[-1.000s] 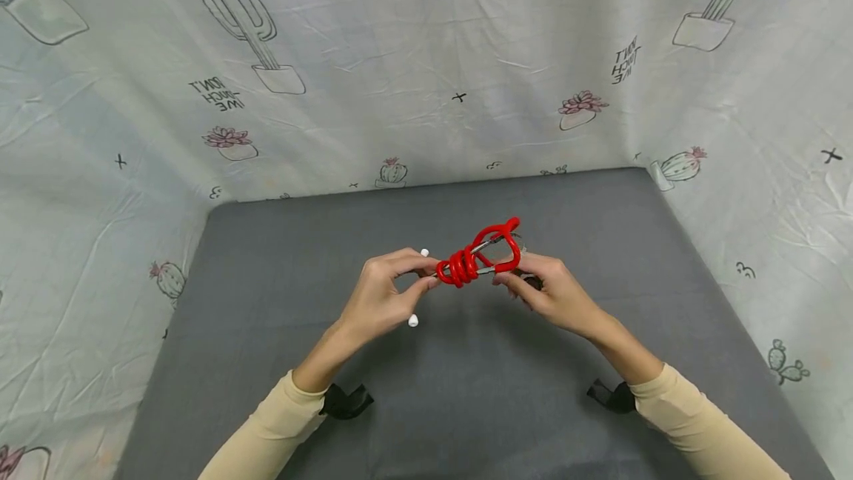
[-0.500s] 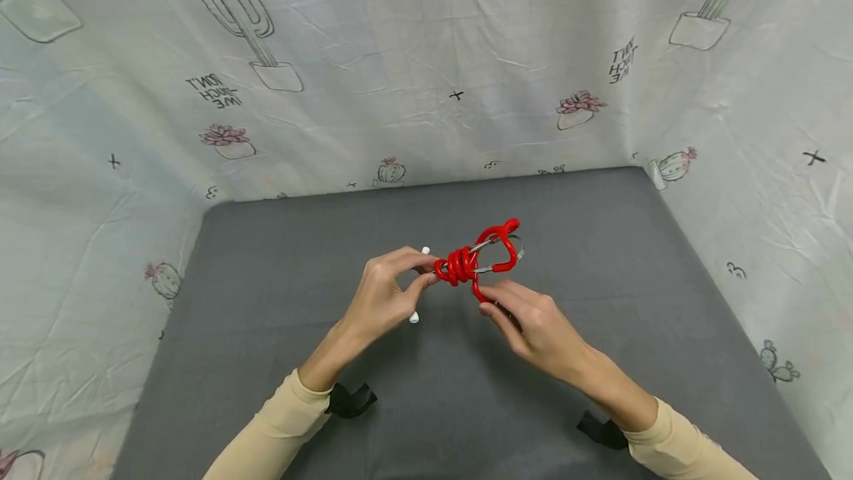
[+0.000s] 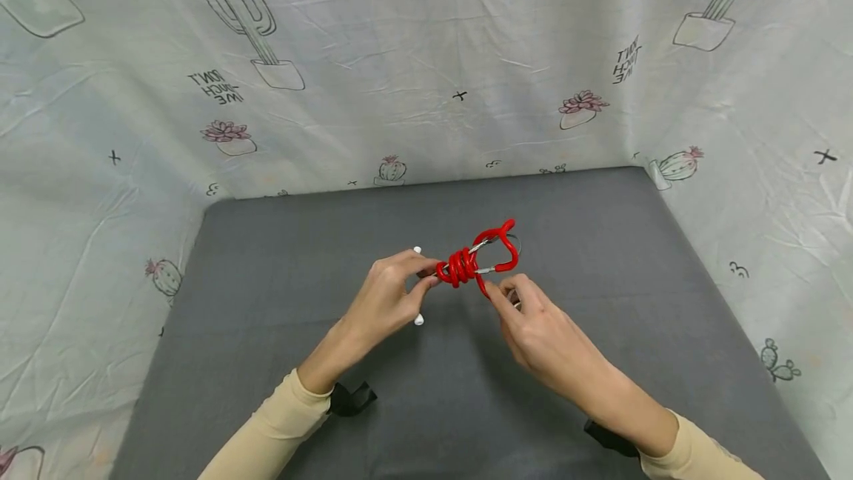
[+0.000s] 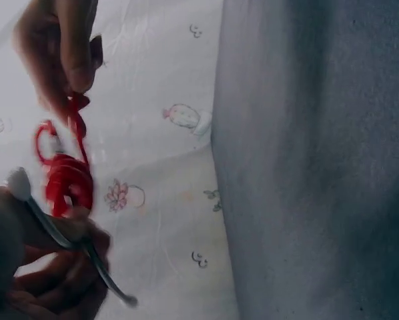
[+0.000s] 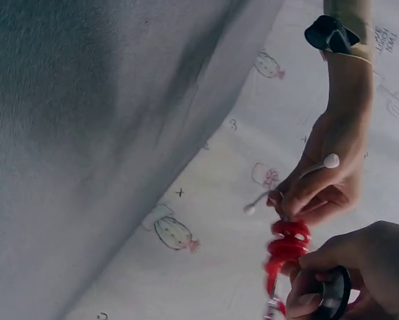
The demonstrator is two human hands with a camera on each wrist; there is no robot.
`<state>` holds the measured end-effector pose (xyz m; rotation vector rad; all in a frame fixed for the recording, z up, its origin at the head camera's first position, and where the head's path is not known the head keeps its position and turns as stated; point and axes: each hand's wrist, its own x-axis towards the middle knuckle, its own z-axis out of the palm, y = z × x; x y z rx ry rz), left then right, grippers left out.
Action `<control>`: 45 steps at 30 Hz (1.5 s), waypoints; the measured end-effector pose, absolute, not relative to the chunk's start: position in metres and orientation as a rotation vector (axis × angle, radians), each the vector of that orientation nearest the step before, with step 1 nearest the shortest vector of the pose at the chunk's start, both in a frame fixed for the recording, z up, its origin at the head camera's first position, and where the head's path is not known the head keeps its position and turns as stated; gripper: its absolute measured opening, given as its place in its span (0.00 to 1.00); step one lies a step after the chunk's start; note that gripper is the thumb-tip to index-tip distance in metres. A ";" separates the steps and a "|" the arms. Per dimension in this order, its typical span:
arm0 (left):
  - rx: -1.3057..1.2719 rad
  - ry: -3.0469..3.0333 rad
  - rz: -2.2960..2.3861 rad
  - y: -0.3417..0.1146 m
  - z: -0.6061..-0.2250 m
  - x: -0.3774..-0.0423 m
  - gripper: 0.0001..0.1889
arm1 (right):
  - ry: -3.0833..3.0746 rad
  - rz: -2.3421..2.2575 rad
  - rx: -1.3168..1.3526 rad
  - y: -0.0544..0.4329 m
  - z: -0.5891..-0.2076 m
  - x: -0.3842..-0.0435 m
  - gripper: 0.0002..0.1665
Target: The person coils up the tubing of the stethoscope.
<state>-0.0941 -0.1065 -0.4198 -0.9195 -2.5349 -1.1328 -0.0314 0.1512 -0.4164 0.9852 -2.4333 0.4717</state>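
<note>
A stethoscope is held up above the grey table, its red tubing [image 3: 460, 267] wound in several turns around the metal ear tubes. My left hand [image 3: 383, 302] pinches the near-left end of the coil, with white ear tips [image 3: 418, 320] jutting out on both sides of the fingers. To the right of the coil, a red fork [image 3: 513, 250] joins the metal tubes. My right hand [image 3: 543, 335] holds the free end of the tubing below the fork; in the right wrist view its fingers are curled round the black-and-silver chest piece [image 5: 334, 293].
The grey tabletop [image 3: 300, 235] spreads under both hands. Pale curtains [image 3: 426, 58] printed with cacti stand along its back and sides. A black strap [image 3: 353, 398] hangs at the left sleeve.
My right hand has come from behind the red fork down toward the front, drawing the tubing end with it, and has turned at the wrist. The left hand stays nearly still.
</note>
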 end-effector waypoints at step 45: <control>-1.008 -2.454 -0.895 -0.098 -0.435 -0.081 0.09 | -2.247 0.959 0.967 0.183 -0.421 -0.093 0.26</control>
